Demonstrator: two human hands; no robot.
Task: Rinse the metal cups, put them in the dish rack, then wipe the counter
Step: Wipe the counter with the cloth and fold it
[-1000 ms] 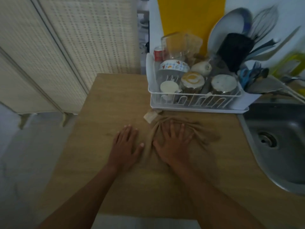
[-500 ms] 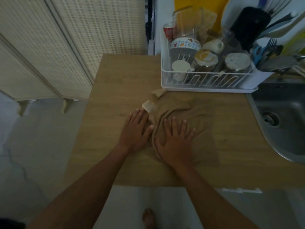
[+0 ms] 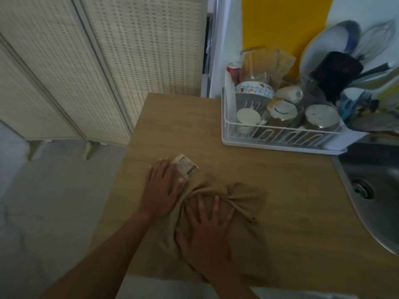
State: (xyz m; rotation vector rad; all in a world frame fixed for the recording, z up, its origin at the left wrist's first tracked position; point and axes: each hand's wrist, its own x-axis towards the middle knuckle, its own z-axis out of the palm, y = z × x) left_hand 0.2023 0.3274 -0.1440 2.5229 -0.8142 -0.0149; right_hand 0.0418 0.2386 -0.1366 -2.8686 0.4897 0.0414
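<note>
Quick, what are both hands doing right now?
Left hand: open, flat at the cloth's edge.
Right hand: open, fingers spread, pressing the cloth.

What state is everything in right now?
cloth: bunched on the counter, label showing.
left hand: open, flat at the cloth's left edge.
right hand: open, fingers spread, pressing the cloth.
metal cups: upside down in the dish rack.
sink: no dishes in the visible part.
</note>
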